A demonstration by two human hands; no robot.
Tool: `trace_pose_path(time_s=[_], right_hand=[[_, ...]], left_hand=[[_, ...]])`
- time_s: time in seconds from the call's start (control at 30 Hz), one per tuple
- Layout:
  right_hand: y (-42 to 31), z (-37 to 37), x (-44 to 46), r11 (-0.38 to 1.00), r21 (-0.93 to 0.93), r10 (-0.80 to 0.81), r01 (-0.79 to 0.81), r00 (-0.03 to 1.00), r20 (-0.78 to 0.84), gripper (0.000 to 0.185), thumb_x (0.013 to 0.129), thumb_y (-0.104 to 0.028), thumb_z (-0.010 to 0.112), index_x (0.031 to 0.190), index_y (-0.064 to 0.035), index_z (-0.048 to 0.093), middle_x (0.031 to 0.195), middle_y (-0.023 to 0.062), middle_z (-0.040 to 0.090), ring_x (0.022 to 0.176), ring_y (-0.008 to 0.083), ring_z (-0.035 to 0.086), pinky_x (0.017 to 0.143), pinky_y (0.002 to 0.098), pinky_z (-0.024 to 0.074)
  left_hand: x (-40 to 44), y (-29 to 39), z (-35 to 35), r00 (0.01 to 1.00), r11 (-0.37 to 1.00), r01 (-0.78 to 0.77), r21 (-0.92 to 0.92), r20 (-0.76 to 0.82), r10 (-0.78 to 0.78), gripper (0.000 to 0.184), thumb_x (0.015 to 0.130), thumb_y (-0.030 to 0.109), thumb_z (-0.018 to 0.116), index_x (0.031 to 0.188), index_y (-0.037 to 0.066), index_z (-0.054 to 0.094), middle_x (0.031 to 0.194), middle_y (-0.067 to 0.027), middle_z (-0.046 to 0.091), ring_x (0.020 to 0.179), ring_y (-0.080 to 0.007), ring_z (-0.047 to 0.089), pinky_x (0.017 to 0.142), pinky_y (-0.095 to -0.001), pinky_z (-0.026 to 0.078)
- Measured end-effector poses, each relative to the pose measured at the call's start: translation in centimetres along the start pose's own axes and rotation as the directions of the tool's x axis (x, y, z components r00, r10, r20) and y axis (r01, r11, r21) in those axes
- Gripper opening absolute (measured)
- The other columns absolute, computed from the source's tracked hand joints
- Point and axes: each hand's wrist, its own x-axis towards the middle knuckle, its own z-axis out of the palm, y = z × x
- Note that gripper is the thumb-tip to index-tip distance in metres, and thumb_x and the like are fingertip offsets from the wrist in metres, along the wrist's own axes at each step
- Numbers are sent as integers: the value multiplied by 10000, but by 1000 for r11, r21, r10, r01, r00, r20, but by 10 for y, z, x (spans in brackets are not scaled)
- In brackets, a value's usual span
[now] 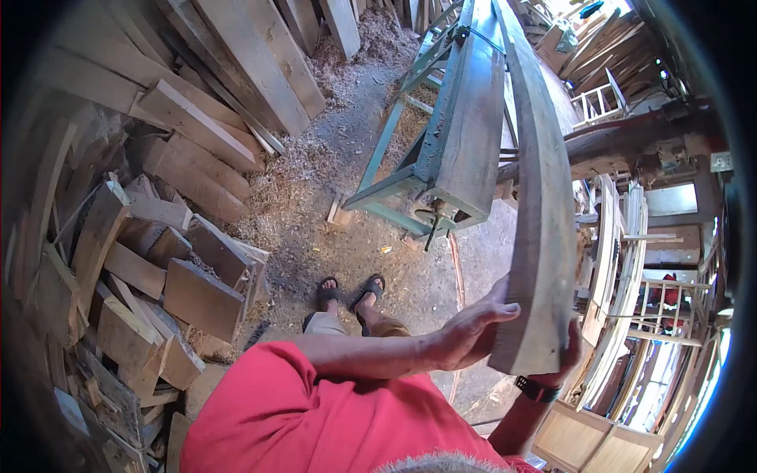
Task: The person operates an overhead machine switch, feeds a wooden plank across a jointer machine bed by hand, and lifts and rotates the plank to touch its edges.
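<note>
A long, thick wooden plank (544, 205) runs from the top of the view down to its near end at the lower right. My left hand (473, 329) grips its left side near that end, thumb against the edge and fingers partly hidden behind the wood. From the right, my right hand (566, 355) is wrapped round the same end, with a dark watch (538, 389) on the wrist. Left of the plank stands a green metal-framed machine (465, 134) with a long flat bed and a crank handle (432, 232) at its near end.
Stacked wood blocks (203, 299) fill the left side, and wide boards (252, 63) lean at the upper left. Shavings (272, 197) cover parts of the floor. A beam (623, 146) crosses at the right, above long boards (627, 276) and a panelled wooden piece (591, 441).
</note>
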Motion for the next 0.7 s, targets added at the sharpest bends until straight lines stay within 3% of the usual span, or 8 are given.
trace_pose_path(time_s=[0.17, 0.2, 0.3, 0.43, 0.47, 0.53, 0.6, 0.7], right_hand=[[-36, -9, 5, 949, -121, -300, 291, 952, -65, 668, 1059, -503, 556, 1438, 46, 588, 1356, 219, 690, 1193, 316, 702, 1080, 466, 550], [-53, 6, 4, 977, -53, -202, 205, 978, 56, 685, 1057, -518, 549, 1441, 48, 585, 1351, 223, 691, 1186, 325, 704, 1073, 471, 555], [-76, 19, 4, 961, -117, -245, 251, 968, 62, 704, 1065, -540, 507, 1454, 43, 573, 1358, 240, 685, 1181, 346, 704, 1057, 484, 563], [-95, 18, 7, 905, -206, -345, 371, 926, 152, 628, 1083, -495, 490, 1456, 2, 582, 1358, 223, 688, 1177, 347, 709, 1038, 490, 580], [-98, 11, 9, 727, -482, -439, 489, 871, 221, 605, 1091, -479, 485, 1461, -9, 578, 1360, 215, 690, 1178, 343, 710, 1022, 477, 594], [-101, 3, 12, 90, -863, -604, 498, 716, 350, 560, 1105, -446, 475, 1470, -31, 570, 1365, 200, 693, 1181, 334, 712, 991, 452, 622], [-104, -2, 13, 418, -649, -668, 636, 699, 255, 535, 1112, -424, 478, 1483, -47, 557, 1374, 196, 691, 1185, 329, 713, 955, 432, 643], [-117, -10, 17, 550, -518, -631, 655, 733, 255, 499, 1115, -394, 490, 1481, -63, 563, 1412, 191, 669, 1194, 313, 713, 924, 416, 657]], left_hand=[[19, 0, 40, 979, 996, -5, -86, 203, 22, 1048, 971, 198, 635, 1733, 146, -83, 1718, -143, 249, 1529, -253, 368, 1265, -394, 299], [22, -4, 44, 979, 996, -13, -93, 203, 32, 1048, 971, 198, 635, 1733, 146, -83, 1718, -143, 249, 1529, -253, 368, 1265, -394, 299], [30, -10, 54, 955, 983, -58, -172, 277, 105, 1083, 968, 175, 617, 1729, 182, -153, 1741, -138, 209, 1518, -248, 377, 1260, -387, 301], [41, -18, 59, 964, 988, -34, -150, 256, 72, 1209, 930, 346, 702, 1703, 80, -188, 1743, -156, 201, 1584, -253, 261, 1294, -391, 230], [47, -24, 58, 964, 985, -44, -167, 253, 86, 1209, 930, 346, 702, 1703, 80, -188, 1743, -156, 201, 1584, -253, 261, 1294, -391, 230], [52, -23, 60, 950, 992, -38, -120, 304, 73, 1234, 928, 359, 656, 1665, 71, -291, 1689, -180, 264, 1466, -246, 397, 1235, -372, 292], [52, -20, 63, 948, 993, -32, -113, 310, 66, 1230, 932, 358, 652, 1660, 52, -291, 1663, -175, 292, 1404, -240, 436, 1188, -355, 335], [58, -24, 66, 932, 986, -74, -147, 341, 121, 1217, 941, 353, 643, 1660, 52, -292, 1643, -183, 314, 1364, -247, 473, 1154, -342, 365]])
